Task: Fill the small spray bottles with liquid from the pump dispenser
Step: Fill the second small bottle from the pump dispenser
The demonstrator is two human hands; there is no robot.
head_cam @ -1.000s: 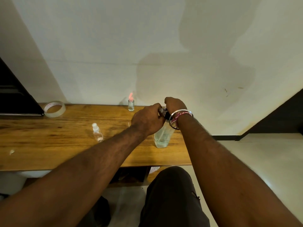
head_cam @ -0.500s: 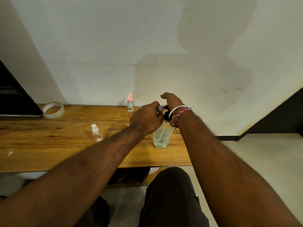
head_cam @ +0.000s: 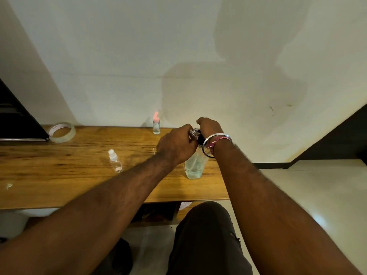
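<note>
A clear pump dispenser (head_cam: pixel 195 166) with a black pump head stands on the wooden table (head_cam: pixel 59 185) near its right end, partly filled with liquid. My right hand (head_cam: pixel 210 127) is curled over the pump head from above. My left hand (head_cam: pixel 176 145) holds a small clear bottle (head_cam: pixel 192 132) tight against the pump's spout; most of that bottle is hidden by my fingers. A small spray bottle with a white cap (head_cam: pixel 114 160) stands left of my arms. Another small bottle with a pink cap (head_cam: pixel 156 126) stands by the wall.
A roll of clear tape (head_cam: pixel 62 132) lies at the back left, next to a dark flat device (head_cam: pixel 17 124). The table's right edge is just past the dispenser, with pale floor beyond. My knee (head_cam: pixel 204 235) is below the front edge.
My right hand lifted a little on the pump head and came back down. My left hand stayed at the spout with the small bottle.
</note>
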